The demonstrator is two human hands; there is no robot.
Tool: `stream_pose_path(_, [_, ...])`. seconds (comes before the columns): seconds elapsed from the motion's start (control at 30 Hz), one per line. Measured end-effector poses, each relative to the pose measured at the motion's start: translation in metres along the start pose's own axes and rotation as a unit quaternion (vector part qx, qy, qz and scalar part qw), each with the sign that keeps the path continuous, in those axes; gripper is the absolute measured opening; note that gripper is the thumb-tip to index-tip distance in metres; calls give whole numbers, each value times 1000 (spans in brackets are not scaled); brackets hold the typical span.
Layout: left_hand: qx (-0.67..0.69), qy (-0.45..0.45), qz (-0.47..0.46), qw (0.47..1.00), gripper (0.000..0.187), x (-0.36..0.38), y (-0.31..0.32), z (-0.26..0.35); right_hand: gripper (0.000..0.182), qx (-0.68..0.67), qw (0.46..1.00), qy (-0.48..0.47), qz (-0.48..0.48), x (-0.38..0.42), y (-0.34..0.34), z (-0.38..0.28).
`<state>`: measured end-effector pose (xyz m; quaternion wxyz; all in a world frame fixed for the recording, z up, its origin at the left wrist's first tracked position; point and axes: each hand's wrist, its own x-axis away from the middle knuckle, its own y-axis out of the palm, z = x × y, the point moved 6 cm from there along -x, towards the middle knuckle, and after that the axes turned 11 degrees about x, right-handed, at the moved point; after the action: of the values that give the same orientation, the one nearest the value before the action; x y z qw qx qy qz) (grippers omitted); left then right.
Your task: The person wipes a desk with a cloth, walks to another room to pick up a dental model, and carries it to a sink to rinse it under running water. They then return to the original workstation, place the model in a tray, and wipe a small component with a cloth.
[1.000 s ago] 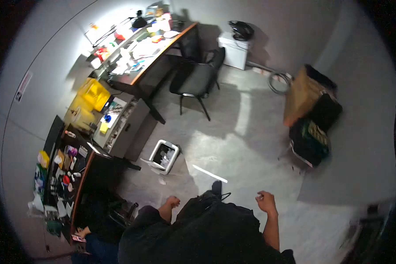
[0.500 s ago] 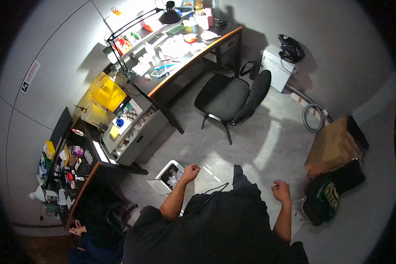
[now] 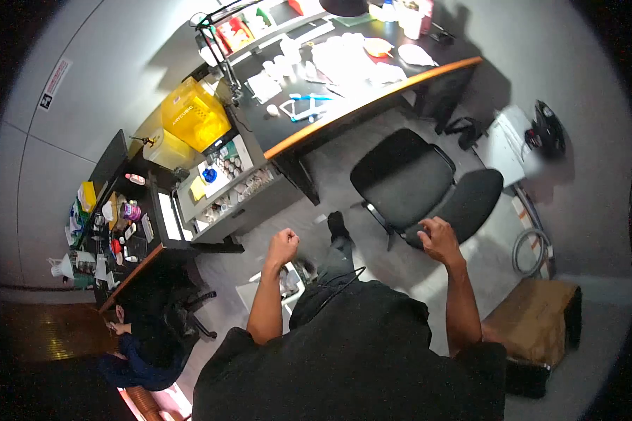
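My left hand hangs in front of my body with its fingers curled into a loose fist, and nothing shows in it. Beyond it stands the grey drawer unit; a white bin on the floor is partly hidden by my forearm. My right hand reaches out with its fingers apart and bent, holding nothing visible. In this view its fingertips overlap the black office chair, close to the backrest.
A brightly lit desk holds a blue-and-white frame-like tool and white items. Left are a yellow-covered machine and a second, cluttered desk with a seated person. A cardboard box and grey hose lie right.
I have moved forward, so the desk and chair appear nearer. My right hand has risen toward the chair back and its fingers have spread; my left hand stays curled.
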<state>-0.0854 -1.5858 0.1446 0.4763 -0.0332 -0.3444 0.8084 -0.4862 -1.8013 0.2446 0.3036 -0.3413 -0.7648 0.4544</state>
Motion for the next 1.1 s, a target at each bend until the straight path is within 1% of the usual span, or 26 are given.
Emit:
stream_pose_path(0.03, [-4, -23, -10, 1000, 26, -14, -15, 33, 27, -22, 1000, -4, -7, -25, 3, -9])
stream_pose_path(0.13, [-55, 89, -38, 994, 30, -95, -38, 49, 27, -55, 998, -11, -25, -95, 23, -30])
stream_pose_path(0.17, [-48, 91, -31, 994, 35, -132, -40, 36, 27, -72, 997, -8, -27, -118, 37, -31])
stream_pose_path(0.27, [-62, 62, -33, 996, 40, -204, -64, 79, 25, -85, 996, -5, -22, -181, 38, -66])
stream_pose_path(0.3, [-45, 62, -41, 996, 40, -233, -64, 77, 23, -121, 993, -5, -11, -203, 39, -77])
stream_pose_path(0.4, [-43, 75, -70, 994, 31, -287, -68, 88, 12, -146, 982, -100, 61, -279, 27, -134])
stream_pose_path(0.43, [-66, 98, -93, 989, 30, -298, -70, 96, 10, -131, 975, -147, 101, -305, 25, -151])
stream_pose_path(0.47, [-91, 101, -102, 985, 29, -303, -73, 100, 10, -119, 964, -193, 141, -330, 24, -169])
stream_pose_path(0.53, [-55, 82, -129, 987, 27, -307, -82, 111, 21, -72, 947, -252, 186, -380, 29, -195])
stream_pose_path(0.6, [-12, 74, -133, 988, 24, -308, -94, 112, 26, -81, 982, -165, 43, -426, 60, -202])
stream_pose_path(0.63, [0, 77, -133, 988, 23, -308, -98, 108, 29, -1, 973, -209, 100, -439, 66, -210])
stream_pose_path(0.67, [12, 81, -135, 987, 22, -309, -102, 104, 31, 80, 953, -248, 157, -451, 78, -215])
stream_pose_path(0.7, [24, 86, -136, 987, 21, -308, -108, 104, 30, 62, 952, -257, 155, -468, 106, -208])
stream_pose_path(0.8, [39, 60, -128, 989, 21, -305, -131, 102, 26, 108, 951, -258, 133, -486, 124, -212])
stream_pose_path(0.83, [49, 62, -118, 990, 20, -307, -135, 96, 22, 95, 954, -254, 126, -486, 116, -218])
stream_pose_path(0.93, [76, 11, -102, 992, 22, -311, -149, 89, 19, 102, 959, -251, 83, -486, 96, -224])
stream_pose_path(1.03, [95, -3, -83, 992, 20, -324, -155, 83, 18, -41, 959, -252, 125, -492, 79, -211])
stream_pose_path(1.07, [100, -11, -76, 992, 19, -330, -157, 82, 20, -30, 968, -215, 126, -501, 72, -206])
stream_pose_path(1.1, [103, -29, -71, 992, 18, -336, -159, 87, 19, -52, 978, -167, 111, -515, 65, -205])
